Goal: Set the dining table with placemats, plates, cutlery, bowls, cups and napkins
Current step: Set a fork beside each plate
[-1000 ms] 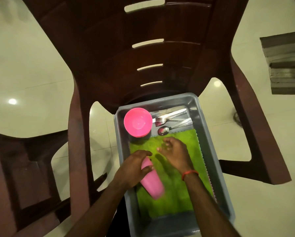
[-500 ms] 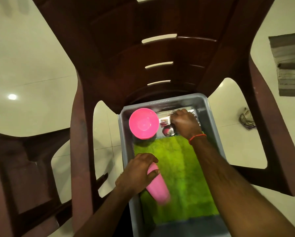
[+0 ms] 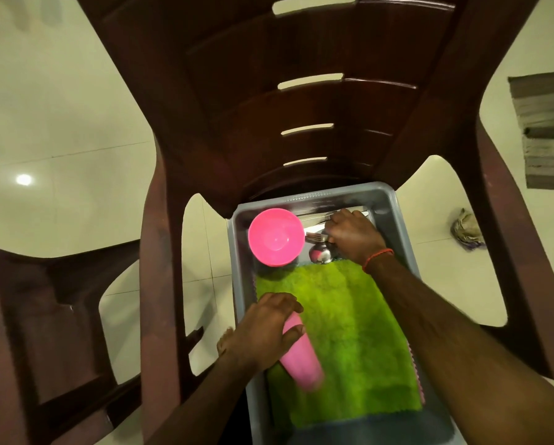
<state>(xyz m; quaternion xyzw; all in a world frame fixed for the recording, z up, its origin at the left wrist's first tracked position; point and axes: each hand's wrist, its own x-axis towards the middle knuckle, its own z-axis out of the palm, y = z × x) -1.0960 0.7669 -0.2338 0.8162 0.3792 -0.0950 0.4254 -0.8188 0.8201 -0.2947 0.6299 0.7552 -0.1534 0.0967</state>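
Pink plastic cup [image 3: 301, 358] gripped in my left hand [image 3: 263, 329]; right hand [image 3: 354, 236] over steel cutlery [image 3: 316, 237], upper grey tub [image 3: 349, 194], grip unclear. Gathering step; next: lift cutlery.

- The room is dim, with a soft yellow-green tint all over.
- A small round white glare spot [image 3: 23, 179] sits on the shiny floor [image 3: 60, 123] at the middle left.
- The dark chair [image 3: 301, 107] shows a few thin shiny streaks up top.
- The pink cup [image 3: 301, 358] at the lower middle is smeared with blur.
- The cutlery [image 3: 316, 237] gleams a little.
- Straight lines bend near the frame's edges, and the corners look soft.
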